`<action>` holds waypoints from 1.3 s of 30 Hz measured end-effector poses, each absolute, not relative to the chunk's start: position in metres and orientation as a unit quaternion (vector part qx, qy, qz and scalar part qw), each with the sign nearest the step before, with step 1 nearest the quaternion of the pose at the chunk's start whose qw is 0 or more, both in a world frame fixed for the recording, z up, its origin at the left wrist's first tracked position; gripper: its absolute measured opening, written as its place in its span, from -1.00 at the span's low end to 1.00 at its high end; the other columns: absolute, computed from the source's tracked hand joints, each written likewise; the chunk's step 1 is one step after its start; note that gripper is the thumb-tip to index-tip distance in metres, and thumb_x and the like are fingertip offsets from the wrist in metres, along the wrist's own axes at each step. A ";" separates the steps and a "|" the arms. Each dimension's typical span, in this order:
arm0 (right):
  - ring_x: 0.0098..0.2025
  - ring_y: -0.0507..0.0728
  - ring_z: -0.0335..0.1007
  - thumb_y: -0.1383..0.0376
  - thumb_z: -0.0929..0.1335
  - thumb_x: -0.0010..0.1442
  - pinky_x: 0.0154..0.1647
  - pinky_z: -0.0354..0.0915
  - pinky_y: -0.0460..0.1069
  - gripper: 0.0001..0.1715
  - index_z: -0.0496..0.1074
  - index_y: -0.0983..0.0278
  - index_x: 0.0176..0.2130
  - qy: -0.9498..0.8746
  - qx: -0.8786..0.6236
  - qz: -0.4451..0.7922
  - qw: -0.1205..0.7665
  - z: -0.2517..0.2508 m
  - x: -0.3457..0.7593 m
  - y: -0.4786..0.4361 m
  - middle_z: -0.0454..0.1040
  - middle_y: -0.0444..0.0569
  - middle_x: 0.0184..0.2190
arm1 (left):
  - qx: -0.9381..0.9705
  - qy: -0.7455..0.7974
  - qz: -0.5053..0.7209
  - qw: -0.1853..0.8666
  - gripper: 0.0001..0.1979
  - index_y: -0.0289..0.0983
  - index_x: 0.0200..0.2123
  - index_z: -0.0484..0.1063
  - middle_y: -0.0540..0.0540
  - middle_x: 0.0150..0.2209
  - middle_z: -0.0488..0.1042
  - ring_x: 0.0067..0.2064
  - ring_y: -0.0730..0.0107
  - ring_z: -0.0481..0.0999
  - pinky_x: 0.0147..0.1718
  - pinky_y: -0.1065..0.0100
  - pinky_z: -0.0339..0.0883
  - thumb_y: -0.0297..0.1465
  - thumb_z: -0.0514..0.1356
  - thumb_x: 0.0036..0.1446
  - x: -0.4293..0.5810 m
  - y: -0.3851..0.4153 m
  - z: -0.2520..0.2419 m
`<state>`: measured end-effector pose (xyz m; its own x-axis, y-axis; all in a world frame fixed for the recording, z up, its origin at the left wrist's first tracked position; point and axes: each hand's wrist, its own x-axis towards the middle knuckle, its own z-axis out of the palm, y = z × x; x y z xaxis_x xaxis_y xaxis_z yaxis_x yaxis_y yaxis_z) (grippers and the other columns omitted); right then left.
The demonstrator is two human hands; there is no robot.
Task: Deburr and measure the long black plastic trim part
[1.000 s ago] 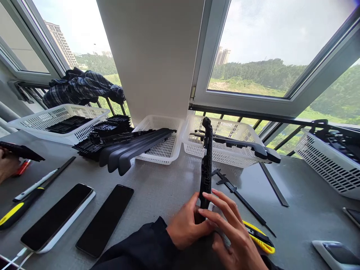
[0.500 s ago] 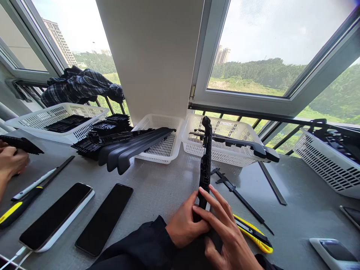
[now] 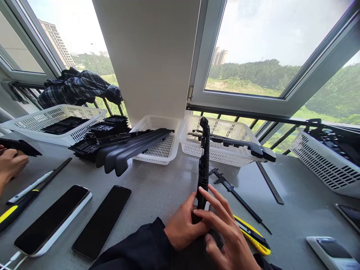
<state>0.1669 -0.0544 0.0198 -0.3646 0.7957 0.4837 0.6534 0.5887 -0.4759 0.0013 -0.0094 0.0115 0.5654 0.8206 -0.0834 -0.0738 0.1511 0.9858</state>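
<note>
A long black plastic part [image 3: 203, 161] stands on edge in front of me, reaching away toward the window. My left hand [image 3: 182, 226] is wrapped round its near end, black sleeve behind it. My right hand [image 3: 225, 232] rests against the same end from the right, fingers stretched along the part. Just right of my hands a yellow utility knife [image 3: 251, 232] lies on the grey table [image 3: 157, 187]. A thin black strip [image 3: 239, 197] lies beyond the knife.
White mesh baskets [image 3: 222, 131] line the window side, some holding black parts; more long black parts [image 3: 132, 148] overhang one. Two dark phones [image 3: 102, 221] lie at left, a pen and a yellow-handled tool beside them. Another person's hand [image 3: 9, 165] holds a black part at far left.
My right fingers have slid a little up along the part's near end. The other person's hand at far left has shifted slightly; the view has drifted.
</note>
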 end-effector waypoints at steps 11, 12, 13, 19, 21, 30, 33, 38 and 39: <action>0.52 0.46 -0.02 0.31 0.41 0.34 0.36 0.21 0.50 -0.76 0.70 0.04 -0.19 -0.762 -0.509 0.115 0.383 0.036 0.156 -0.028 0.24 -0.14 0.48 | 0.602 0.329 0.367 0.628 -0.54 -0.29 0.08 0.36 -0.09 -0.13 0.53 -0.11 0.19 0.53 -0.13 0.25 0.41 -0.43 0.33 0.10 0.008 -0.012 0.007; 0.55 0.47 -0.09 0.31 0.41 0.33 0.39 0.16 0.52 -0.76 0.71 0.04 -0.20 -0.759 -0.515 0.127 0.377 0.035 0.155 -0.025 0.17 -0.17 0.51 | 0.603 0.322 0.371 0.628 -0.58 -0.29 0.03 0.38 -0.09 -0.13 0.53 -0.10 0.18 0.52 -0.13 0.26 0.42 -0.44 0.33 0.09 0.008 -0.012 0.009; 0.57 0.47 -0.15 0.32 0.41 0.32 0.41 0.12 0.54 -0.75 0.71 0.05 -0.22 -0.757 -0.519 0.139 0.373 0.034 0.154 -0.022 0.13 -0.19 0.53 | 0.605 0.320 0.376 0.624 -0.63 -0.28 -0.02 0.40 -0.09 -0.15 0.53 -0.11 0.19 0.52 -0.14 0.26 0.41 -0.45 0.33 0.08 0.008 -0.012 0.011; 0.59 0.42 -0.21 0.36 0.39 0.31 0.46 0.04 0.53 -0.71 0.72 0.04 -0.20 -0.751 -0.522 0.170 0.367 0.032 0.152 -0.019 0.10 -0.24 0.54 | 0.590 0.311 0.385 0.638 -0.71 -0.26 -0.11 0.40 -0.06 -0.15 0.53 -0.10 0.21 0.53 -0.13 0.28 0.41 -0.51 0.29 0.06 0.008 -0.012 0.018; 0.60 0.40 -0.20 0.36 0.38 0.32 0.47 0.04 0.52 -0.70 0.72 0.04 -0.18 -0.750 -0.520 0.172 0.370 0.031 0.153 -0.020 0.09 -0.24 0.54 | 0.583 0.308 0.383 0.647 -0.72 -0.27 -0.15 0.40 -0.05 -0.18 0.53 -0.11 0.21 0.54 -0.14 0.28 0.41 -0.53 0.29 0.03 0.008 -0.012 0.019; 0.60 0.45 -0.25 0.35 0.45 0.30 0.46 0.07 0.54 -0.74 0.74 0.03 -0.13 -0.759 -0.517 0.179 0.352 0.028 0.159 -0.020 0.03 -0.21 0.56 | 0.557 0.274 0.381 0.685 -0.60 -0.26 -0.05 0.39 -0.11 -0.04 0.58 -0.02 0.16 0.59 -0.02 0.21 0.45 -0.59 0.25 0.00 0.009 -0.011 0.023; 0.60 0.45 -0.23 0.36 0.45 0.29 0.46 0.08 0.53 -0.72 0.74 0.02 -0.12 -0.762 -0.514 0.180 0.351 0.028 0.158 -0.019 0.02 -0.22 0.56 | 0.555 0.258 0.381 0.693 -0.61 -0.27 -0.04 0.40 -0.14 -0.01 0.58 0.02 0.12 0.59 0.05 0.14 0.45 -0.60 0.25 0.02 0.009 -0.012 0.021; 0.61 0.41 -0.23 0.35 0.45 0.32 0.47 0.07 0.51 -0.73 0.74 0.00 -0.12 -0.753 -0.521 0.179 0.360 0.027 0.153 -0.018 0.02 -0.25 0.56 | 0.554 0.265 0.390 0.686 -0.58 -0.28 0.07 0.42 -0.18 0.07 0.57 0.12 0.06 0.57 0.10 0.11 0.44 -0.55 0.28 0.12 0.009 -0.013 0.016; 0.61 0.40 -0.23 0.34 0.45 0.32 0.48 0.07 0.50 -0.73 0.74 0.00 -0.12 -0.750 -0.523 0.179 0.363 0.027 0.151 -0.018 0.03 -0.26 0.56 | 0.551 0.271 0.392 0.685 -0.56 -0.27 0.10 0.41 -0.18 0.08 0.57 0.14 0.04 0.56 0.11 0.10 0.44 -0.52 0.29 0.14 0.008 -0.013 0.015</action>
